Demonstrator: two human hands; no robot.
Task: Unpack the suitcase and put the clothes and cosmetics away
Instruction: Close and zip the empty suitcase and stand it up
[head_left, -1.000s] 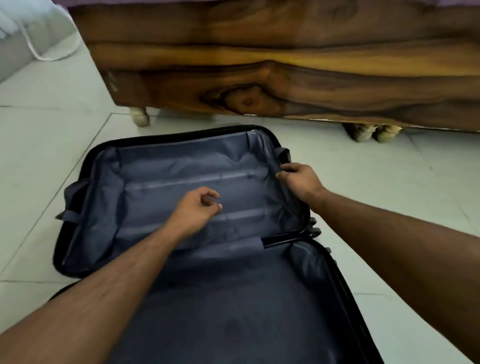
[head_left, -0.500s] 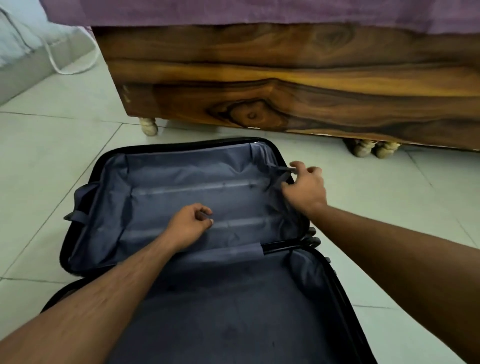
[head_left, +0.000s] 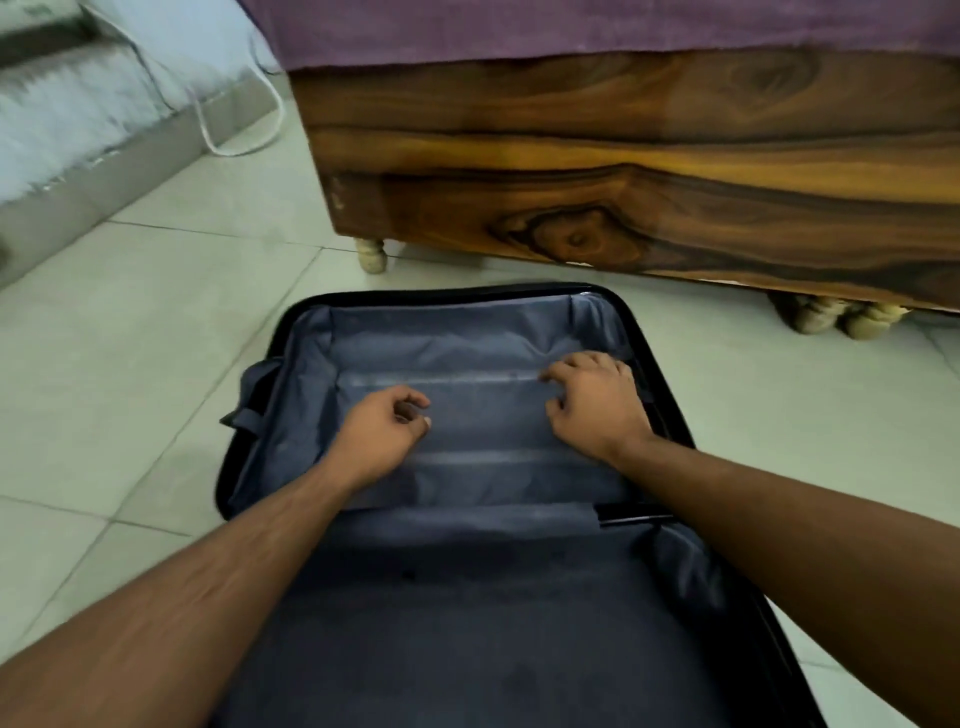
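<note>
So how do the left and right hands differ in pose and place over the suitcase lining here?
The left hand has fingers curled toward the thumb, nearer the middle; the right hand spreads bent fingers down onto the lining, close to the suitcase right wall. The right reaches farther from the person. Both are over the far half.
</note>
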